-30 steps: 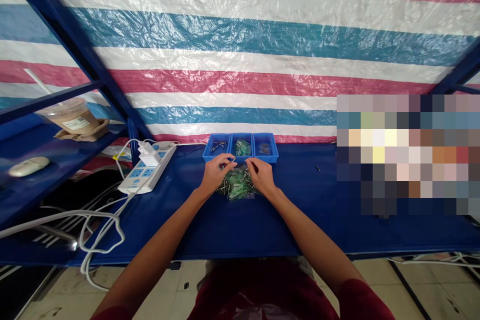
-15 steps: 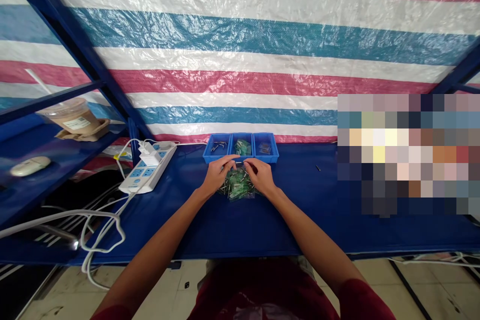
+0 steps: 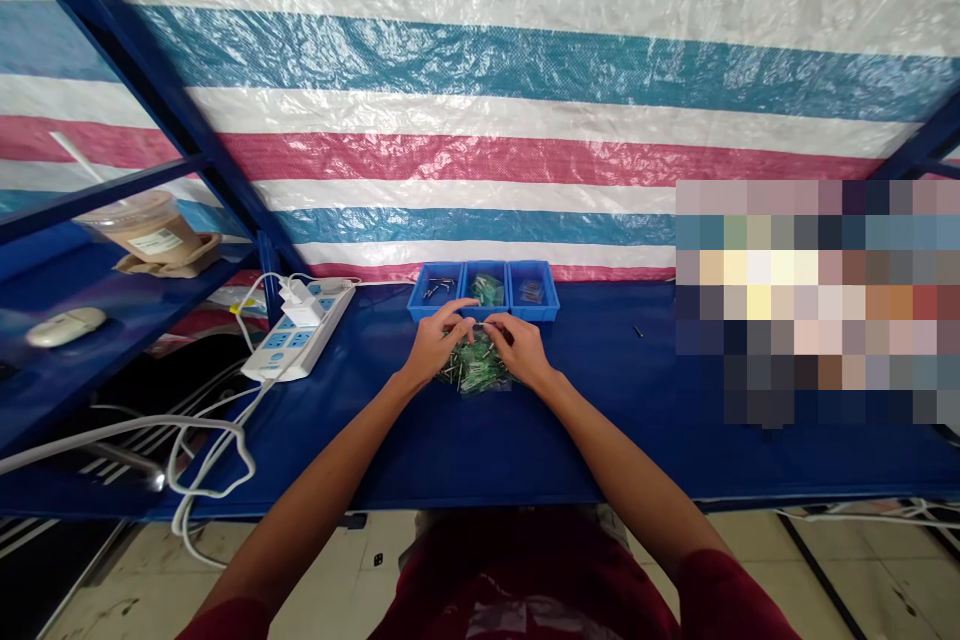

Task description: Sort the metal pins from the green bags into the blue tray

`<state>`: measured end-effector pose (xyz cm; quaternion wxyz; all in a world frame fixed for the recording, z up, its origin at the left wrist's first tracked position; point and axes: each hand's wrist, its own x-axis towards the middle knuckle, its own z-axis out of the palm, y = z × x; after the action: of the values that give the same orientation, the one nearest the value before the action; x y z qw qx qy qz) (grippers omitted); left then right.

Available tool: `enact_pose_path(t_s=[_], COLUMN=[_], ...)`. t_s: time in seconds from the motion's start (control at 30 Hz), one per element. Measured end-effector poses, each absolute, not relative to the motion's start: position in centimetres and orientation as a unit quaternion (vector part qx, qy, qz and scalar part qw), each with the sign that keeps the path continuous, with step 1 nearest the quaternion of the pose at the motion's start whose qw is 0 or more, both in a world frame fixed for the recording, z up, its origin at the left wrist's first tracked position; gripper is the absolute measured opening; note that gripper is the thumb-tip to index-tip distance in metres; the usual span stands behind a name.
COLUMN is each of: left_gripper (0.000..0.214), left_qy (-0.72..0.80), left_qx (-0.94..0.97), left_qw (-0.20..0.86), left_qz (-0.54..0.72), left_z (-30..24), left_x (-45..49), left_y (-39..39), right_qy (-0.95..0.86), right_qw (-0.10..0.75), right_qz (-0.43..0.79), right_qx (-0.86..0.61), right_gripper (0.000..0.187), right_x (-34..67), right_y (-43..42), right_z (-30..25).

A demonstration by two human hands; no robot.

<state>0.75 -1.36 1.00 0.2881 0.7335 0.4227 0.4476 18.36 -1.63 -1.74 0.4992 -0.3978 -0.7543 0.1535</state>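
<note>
My left hand (image 3: 435,345) and my right hand (image 3: 519,345) meet just in front of the blue bins. Their fingertips close on a tiny slim silvery part (image 3: 479,324), too small to name surely. The left index finger stretches out above it, while the left thumb is bent toward the part. Thumb and fingers of the right hand are pinched together. Directly below the hands lies a pile of slim metallic pieces and green-tinted clear plastic pieces (image 3: 480,370), partly covered by the fingers.
Behind the hands, three joined blue bins (image 3: 484,314) hold slim metal pieces, greenish plastic and clear pieces. One loose dark piece (image 3: 637,331) lies to the right. A power strip (image 3: 300,335) with white cables stands left, near a shelf with a drink cup (image 3: 146,225) and mouse (image 3: 66,327).
The left index finger has lifted and spread away from the thumb. Both hands stay together over the pile. The whole view has shifted slightly.
</note>
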Motion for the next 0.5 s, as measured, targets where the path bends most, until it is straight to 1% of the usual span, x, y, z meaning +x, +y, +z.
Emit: enact_pose_path(t_s=[0.1,0.2,0.37,0.5], left_gripper=[0.033,0.023,0.021,0.024], left_qy=[0.431,0.420,0.406,0.408], left_qx=[0.709,0.721,0.707,0.682], left_qw=[0.275,0.247,0.260,0.287], left_qz=[0.485,0.493,0.518,0.535], left_z=[0.89,0.88,0.73,0.29], left_x=[0.70,0.68,0.96,1.36], left_y=[-1.06,-0.87,-0.84,-0.80], right_qy=[-0.737,-0.729,-0.744,-0.759], right_qw=[0.512,0.524,0.525,0.500], right_qz=[0.145,0.139,0.136,0.135], right_qx=[-0.416,-0.418,-0.391,-0.395], right_gripper=[0.036,0.036,0.034,0.035], right_x=[18.45,18.50,18.31,18.14], right_y=[-1.58,-1.49,-1.37,-1.24], right_z=[-1.71,-1.78,-2.06,-2.44])
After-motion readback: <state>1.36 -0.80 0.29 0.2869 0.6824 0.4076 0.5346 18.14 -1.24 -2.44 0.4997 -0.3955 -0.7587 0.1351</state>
